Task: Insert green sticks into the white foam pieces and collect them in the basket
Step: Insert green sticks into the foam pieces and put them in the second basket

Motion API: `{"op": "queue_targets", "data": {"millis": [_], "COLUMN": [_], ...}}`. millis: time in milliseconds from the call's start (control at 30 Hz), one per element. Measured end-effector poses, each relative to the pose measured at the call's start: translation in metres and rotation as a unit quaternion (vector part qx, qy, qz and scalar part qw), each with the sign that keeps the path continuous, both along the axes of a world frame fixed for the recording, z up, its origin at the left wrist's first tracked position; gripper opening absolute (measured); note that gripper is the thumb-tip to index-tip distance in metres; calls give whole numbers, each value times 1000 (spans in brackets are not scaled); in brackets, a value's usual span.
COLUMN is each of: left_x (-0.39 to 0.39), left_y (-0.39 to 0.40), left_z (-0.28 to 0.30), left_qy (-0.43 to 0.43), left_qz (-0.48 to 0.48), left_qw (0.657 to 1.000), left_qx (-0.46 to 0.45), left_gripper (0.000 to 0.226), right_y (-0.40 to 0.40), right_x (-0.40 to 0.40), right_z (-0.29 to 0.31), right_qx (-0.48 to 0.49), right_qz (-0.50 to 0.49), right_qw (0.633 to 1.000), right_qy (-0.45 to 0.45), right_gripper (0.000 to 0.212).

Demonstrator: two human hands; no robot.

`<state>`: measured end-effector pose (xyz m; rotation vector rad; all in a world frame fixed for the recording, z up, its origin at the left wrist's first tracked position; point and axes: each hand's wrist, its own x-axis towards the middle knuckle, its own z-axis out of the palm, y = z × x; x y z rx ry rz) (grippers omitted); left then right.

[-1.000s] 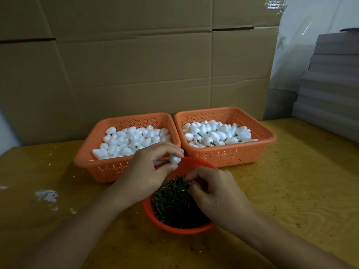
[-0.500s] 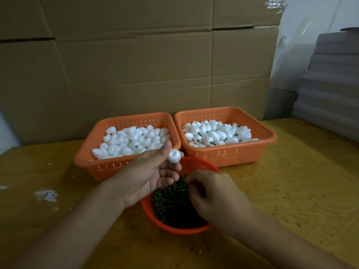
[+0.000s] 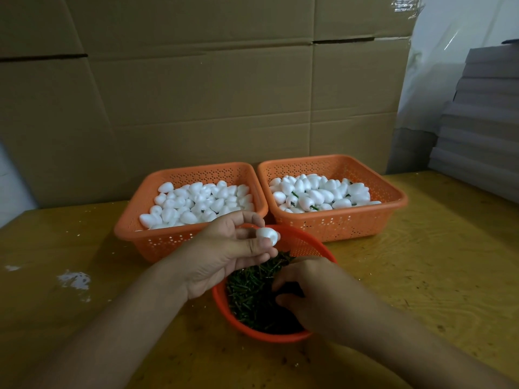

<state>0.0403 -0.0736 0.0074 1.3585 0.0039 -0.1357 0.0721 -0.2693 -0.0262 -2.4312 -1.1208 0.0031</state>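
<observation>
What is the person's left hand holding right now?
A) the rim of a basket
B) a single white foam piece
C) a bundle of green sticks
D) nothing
B: the left hand pinches one white foam piece at its fingertips, above the round bowl.

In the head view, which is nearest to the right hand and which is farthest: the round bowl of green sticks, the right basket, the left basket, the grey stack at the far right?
1. Round bowl of green sticks: the right hand reaches into it.
2. Right basket: just behind the bowl.
3. Left basket: behind and to the left.
4. Grey stack: far right, beyond the table's edge.
</observation>
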Motion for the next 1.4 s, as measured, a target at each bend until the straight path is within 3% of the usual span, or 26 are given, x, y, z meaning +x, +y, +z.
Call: {"op": "queue_targets", "data": {"millis": [233, 467, 733, 1000, 1267, 1400], "left_x": [0, -2, -2, -3, -2, -2], "left_y": [0, -5, -7, -2, 0, 0], "left_z": [-2, -2, -3, -2, 0, 0], "left_qy": [4, 2, 2, -4, -15, -19], "left_qz": [-7, 8, -18, -14, -14, -5], "left_qw": [1000, 1000, 999, 1000, 1000, 999], "left_qx": [22, 27, 32, 2, 11, 27], "left_gripper": [37, 45, 38, 41, 30, 30], "right_y": [2, 0, -2, -2, -1, 1], "right_x": [-3, -3, 1, 2, 6, 6], "right_z": [-2, 4, 5, 1, 0, 6], "right_qx": [104, 219, 240, 258, 272, 335], "right_qz": [-36, -61, -51, -36, -38, -40], "right_qw": [994, 973, 969, 965, 960, 931], "right_qy": [-13, 51, 3, 16, 54, 141], "right_gripper": [12, 17, 7, 5, 26, 34]}}
